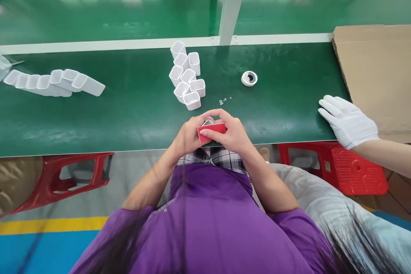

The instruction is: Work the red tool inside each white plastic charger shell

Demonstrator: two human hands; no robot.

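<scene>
My left hand (188, 137) and right hand (233, 133) close together around one red box (210, 132) at the belt's (128, 111) near edge. Eight white cups (187, 75) cluster just beyond; one gloved hand (348, 122) rests at right.

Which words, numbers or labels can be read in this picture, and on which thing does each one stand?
No text can be read.
The red piece held in the left hand and right hand shows no print.
A small label on the red stool is too small to read.
The white cups and cardboard look blank.
</scene>
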